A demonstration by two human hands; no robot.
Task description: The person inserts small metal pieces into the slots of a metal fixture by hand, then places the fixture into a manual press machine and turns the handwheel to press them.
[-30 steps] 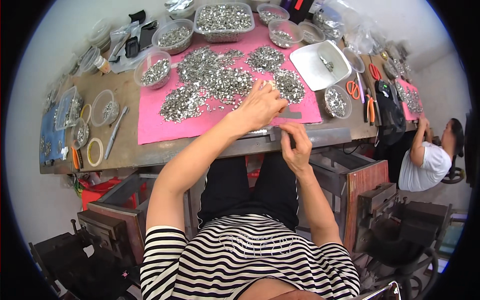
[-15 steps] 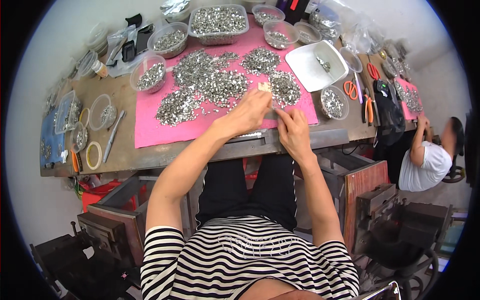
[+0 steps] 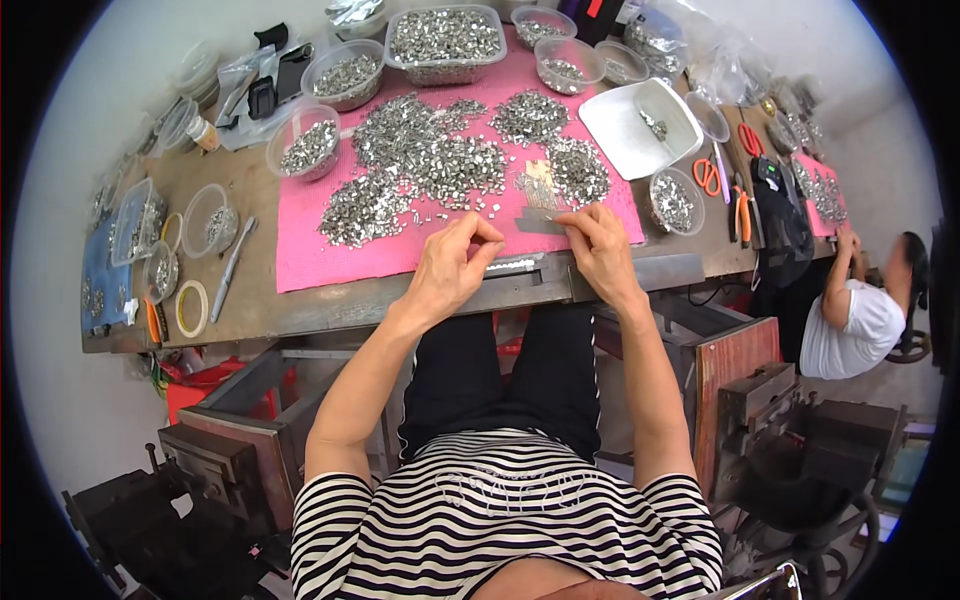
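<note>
Above the front edge of the pink mat (image 3: pixel 340 268), my left hand (image 3: pixel 455 265) is closed in a pinch; whatever sits between thumb and forefinger is too small to make out. To its right, my right hand (image 3: pixel 602 250) pinches the right end of a flat grey metal strip (image 3: pixel 538 222) lying on the mat. Just beyond the strip is a small tan block (image 3: pixel 540 180) with thin silvery lines beside it. Heaps of small shiny metal pieces (image 3: pixel 455 165) cover the mat's middle, and another heap (image 3: pixel 580 172) lies beside the tan block.
Clear tubs of metal pieces (image 3: pixel 445 45) line the back. A white tray (image 3: pixel 620 130) and a round tub (image 3: pixel 676 200) stand right, near orange-handled scissors (image 3: pixel 706 178) and pliers (image 3: pixel 741 215). Left are a tape roll (image 3: pixel 190 308) and a grey brush-like tool (image 3: pixel 232 268). A co-worker (image 3: pixel 850 310) sits far right.
My left hand has drawn back from the tan block toward the left and nearer me, uncovering the block and strip. My right hand stays by the strip, its fingers slightly farther forward.
</note>
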